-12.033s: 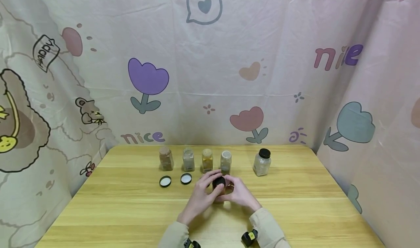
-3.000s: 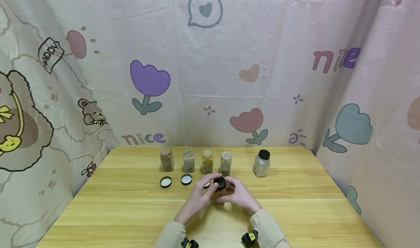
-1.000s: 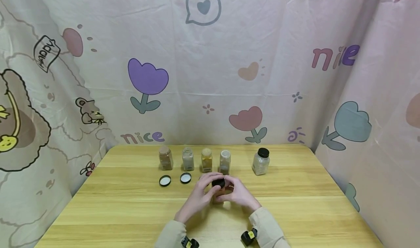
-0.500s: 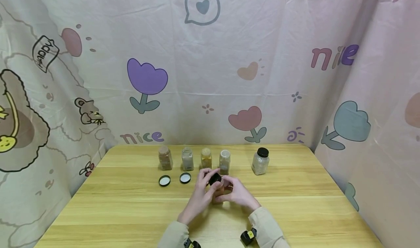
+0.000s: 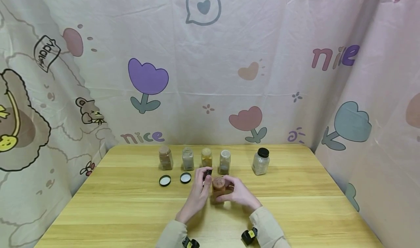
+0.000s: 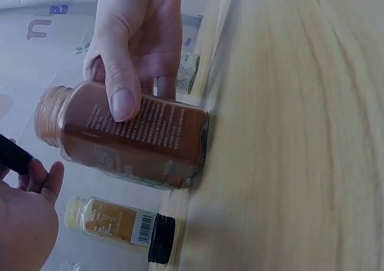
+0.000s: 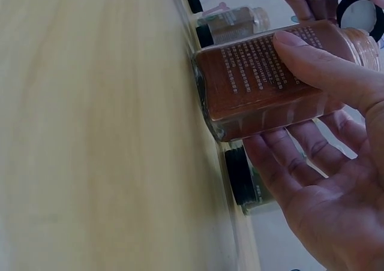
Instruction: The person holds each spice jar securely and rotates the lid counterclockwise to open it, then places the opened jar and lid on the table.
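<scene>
In the head view, a spice jar (image 5: 218, 190) of red-brown powder stands near the table's middle, its top uncovered. My right hand (image 5: 242, 194) grips the jar from the right; the right wrist view shows its thumb (image 7: 318, 70) across the printed side and fingers on the opposite side. Just left of the jar, my left hand (image 5: 197, 194) pinches a black lid (image 5: 206, 174). The lid's white inside (image 7: 359, 14) shows in the right wrist view. Behind the hands stands a lidless jar of yellow powder (image 5: 206, 157), partly hidden by my left hand.
Along the back stand open jars of brown powder (image 5: 166, 158), greyish contents (image 5: 188, 160) and pale contents (image 5: 225, 163). Farther right is a black-capped jar (image 5: 261, 164). Two upturned lids, one left (image 5: 165, 180) and one right (image 5: 185, 177), lie in front of the leftmost jars.
The black lid has come off the red-brown jar. My left hand has tilted it and carried it left, while my right hand keeps its hold on the jar in the same place.
</scene>
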`<state>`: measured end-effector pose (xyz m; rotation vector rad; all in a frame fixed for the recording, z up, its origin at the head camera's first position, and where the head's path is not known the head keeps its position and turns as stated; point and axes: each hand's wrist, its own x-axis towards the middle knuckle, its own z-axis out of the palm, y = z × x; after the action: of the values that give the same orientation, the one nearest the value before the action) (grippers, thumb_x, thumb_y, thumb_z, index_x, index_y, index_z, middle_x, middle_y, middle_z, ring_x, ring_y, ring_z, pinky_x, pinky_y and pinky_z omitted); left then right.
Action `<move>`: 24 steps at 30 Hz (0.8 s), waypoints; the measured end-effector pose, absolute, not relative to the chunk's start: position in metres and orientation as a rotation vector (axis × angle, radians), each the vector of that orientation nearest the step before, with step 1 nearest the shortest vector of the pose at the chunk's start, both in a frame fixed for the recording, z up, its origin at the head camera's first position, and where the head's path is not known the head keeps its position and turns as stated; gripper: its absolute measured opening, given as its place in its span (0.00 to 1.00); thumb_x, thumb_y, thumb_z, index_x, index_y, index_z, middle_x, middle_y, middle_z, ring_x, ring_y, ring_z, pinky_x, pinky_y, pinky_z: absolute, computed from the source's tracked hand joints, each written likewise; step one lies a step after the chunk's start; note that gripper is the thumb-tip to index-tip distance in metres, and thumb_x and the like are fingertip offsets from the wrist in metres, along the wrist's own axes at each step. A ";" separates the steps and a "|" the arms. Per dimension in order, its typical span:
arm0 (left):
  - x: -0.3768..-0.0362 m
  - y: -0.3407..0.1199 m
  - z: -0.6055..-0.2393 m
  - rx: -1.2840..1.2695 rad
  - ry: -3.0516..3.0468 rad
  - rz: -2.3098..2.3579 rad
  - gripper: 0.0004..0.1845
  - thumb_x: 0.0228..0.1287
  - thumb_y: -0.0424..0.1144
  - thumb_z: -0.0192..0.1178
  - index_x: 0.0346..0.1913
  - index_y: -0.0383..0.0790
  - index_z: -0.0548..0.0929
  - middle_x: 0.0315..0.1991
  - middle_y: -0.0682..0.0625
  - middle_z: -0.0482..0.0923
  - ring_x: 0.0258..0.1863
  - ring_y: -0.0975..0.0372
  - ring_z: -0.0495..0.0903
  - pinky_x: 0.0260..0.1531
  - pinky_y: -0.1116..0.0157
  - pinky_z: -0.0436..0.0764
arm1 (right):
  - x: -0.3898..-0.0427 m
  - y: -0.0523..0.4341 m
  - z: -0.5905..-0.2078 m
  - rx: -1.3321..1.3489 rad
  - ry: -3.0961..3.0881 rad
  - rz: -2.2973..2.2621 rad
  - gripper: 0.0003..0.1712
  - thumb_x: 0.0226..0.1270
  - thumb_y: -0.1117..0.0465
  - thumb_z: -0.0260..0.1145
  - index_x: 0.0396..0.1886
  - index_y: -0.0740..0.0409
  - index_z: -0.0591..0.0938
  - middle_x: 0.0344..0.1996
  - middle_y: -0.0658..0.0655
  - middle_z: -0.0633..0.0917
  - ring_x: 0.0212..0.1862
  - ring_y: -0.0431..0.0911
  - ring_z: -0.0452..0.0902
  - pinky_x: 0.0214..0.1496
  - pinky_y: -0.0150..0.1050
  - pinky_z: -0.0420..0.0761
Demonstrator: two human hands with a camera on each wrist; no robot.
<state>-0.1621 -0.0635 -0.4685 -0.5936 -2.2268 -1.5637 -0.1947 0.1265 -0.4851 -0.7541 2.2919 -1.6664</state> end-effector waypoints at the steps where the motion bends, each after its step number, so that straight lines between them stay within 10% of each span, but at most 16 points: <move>1: -0.163 -0.064 -0.469 -0.596 -2.214 -1.574 0.14 0.80 0.33 0.44 0.62 0.36 0.71 0.55 0.41 0.69 0.48 0.58 0.74 0.48 0.68 0.80 | -0.195 0.127 -0.485 -0.760 2.295 -1.663 0.33 0.51 0.66 0.79 0.58 0.64 0.78 0.51 0.64 0.85 0.50 0.45 0.82 0.55 0.29 0.81; 12: -0.166 -0.069 -0.469 -0.625 -2.122 -1.795 0.22 0.69 0.32 0.62 0.61 0.28 0.70 0.53 0.37 0.75 0.49 0.69 0.78 0.60 0.71 0.81 | -0.199 0.140 -0.483 -0.782 2.321 -1.594 0.35 0.53 0.64 0.80 0.61 0.61 0.78 0.53 0.63 0.84 0.53 0.44 0.82 0.56 0.30 0.81; 24: -0.162 -0.071 -0.465 -0.595 -2.169 -1.878 0.30 0.48 0.33 0.78 0.53 0.34 0.75 0.53 0.41 0.77 0.48 0.55 0.85 0.54 0.67 0.85 | -0.204 0.160 -0.479 -0.802 2.352 -1.537 0.37 0.51 0.61 0.80 0.62 0.60 0.77 0.55 0.61 0.85 0.55 0.41 0.81 0.63 0.37 0.80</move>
<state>-0.1625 -0.0712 -0.4653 -0.5950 -2.1686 -1.8778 -0.2038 0.1601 -0.4785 -0.8022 2.3519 -1.5373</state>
